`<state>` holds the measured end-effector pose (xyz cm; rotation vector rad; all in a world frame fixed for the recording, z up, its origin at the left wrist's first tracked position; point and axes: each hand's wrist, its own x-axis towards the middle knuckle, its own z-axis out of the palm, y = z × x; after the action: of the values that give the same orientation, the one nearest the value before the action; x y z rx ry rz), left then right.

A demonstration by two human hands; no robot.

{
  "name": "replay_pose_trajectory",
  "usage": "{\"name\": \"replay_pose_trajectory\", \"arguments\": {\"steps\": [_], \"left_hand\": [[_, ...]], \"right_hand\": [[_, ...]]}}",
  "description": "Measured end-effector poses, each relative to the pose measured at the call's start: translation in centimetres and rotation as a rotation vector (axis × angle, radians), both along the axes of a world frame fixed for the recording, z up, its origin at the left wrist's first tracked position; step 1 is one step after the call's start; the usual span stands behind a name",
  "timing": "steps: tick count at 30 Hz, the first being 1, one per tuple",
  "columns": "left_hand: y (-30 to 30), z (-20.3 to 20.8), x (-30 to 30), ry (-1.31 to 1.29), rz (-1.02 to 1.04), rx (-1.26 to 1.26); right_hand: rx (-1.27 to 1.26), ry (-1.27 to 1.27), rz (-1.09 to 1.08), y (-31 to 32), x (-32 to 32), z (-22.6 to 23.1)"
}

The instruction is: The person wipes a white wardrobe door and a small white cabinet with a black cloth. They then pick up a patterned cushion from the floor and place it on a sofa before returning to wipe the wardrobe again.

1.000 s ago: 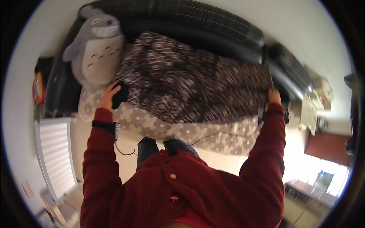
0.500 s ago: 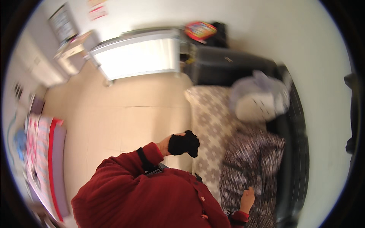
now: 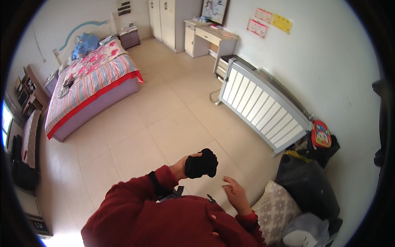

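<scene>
A bunched-up black cloth [image 3: 201, 163], soft and knit-looking, is wrapped in my left hand [image 3: 180, 166]. Its folds hide most of my fingers, and I cannot tell which garment it is. My right hand [image 3: 238, 194] is a short way to the right of the cloth, with loosely bent fingers apart and nothing in them. Both forearms are in dark red sleeves; a black band crosses the left one.
A patterned cushion [image 3: 277, 210], a grey-and-white plush toy [image 3: 302, 232] and a black sofa [image 3: 308, 185] lie at the lower right. Beyond stand a white slatted bed rail [image 3: 263, 108], a desk [image 3: 210, 36] and a bed [image 3: 96, 103], around a tiled floor [image 3: 164, 123].
My view has swung left, from the sofa toward the floor and bed. My right hand has come up from over the dark patterned fabric to near the black cloth, which stays in my left hand.
</scene>
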<state>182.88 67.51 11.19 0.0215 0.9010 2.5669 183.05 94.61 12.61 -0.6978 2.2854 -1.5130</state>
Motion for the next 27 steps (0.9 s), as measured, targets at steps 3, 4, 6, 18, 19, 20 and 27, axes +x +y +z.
{"name": "replay_pose_trajectory", "arguments": {"steps": [3,4,6,18,19,20,27], "left_hand": [[-3.5,0.4,-3.0,-0.168,0.094,0.113],[-4.4,0.6,-4.1,-0.246,0.135,0.172],[-6.2,1.0,-5.2,-0.163,0.269,-0.026],[-18.6,7.1,-31.8,0.226,0.073,-0.847],[-20.5,7.5,-32.9,0.217,0.116,-0.777],[-22.4,7.9,-34.2,0.209,0.177,-0.836],[-40.0,15.7,-40.9,0.229,0.537,-1.207]], "right_hand": [[-0.17,-0.371,0.268,-7.4,-5.0,1.0],[-0.188,-0.463,0.279,-9.2,-6.9,0.9],[-0.289,-0.605,0.322,-13.4,-9.0,0.4],[-0.659,-1.185,0.421,-28.3,-42.3,-1.0],[-0.618,-1.223,0.411,-30.4,-44.3,-0.8],[-0.631,-1.228,0.483,-32.4,-46.2,-0.5],[-0.645,-1.202,0.702,-48.2,-59.2,-0.1]]}}
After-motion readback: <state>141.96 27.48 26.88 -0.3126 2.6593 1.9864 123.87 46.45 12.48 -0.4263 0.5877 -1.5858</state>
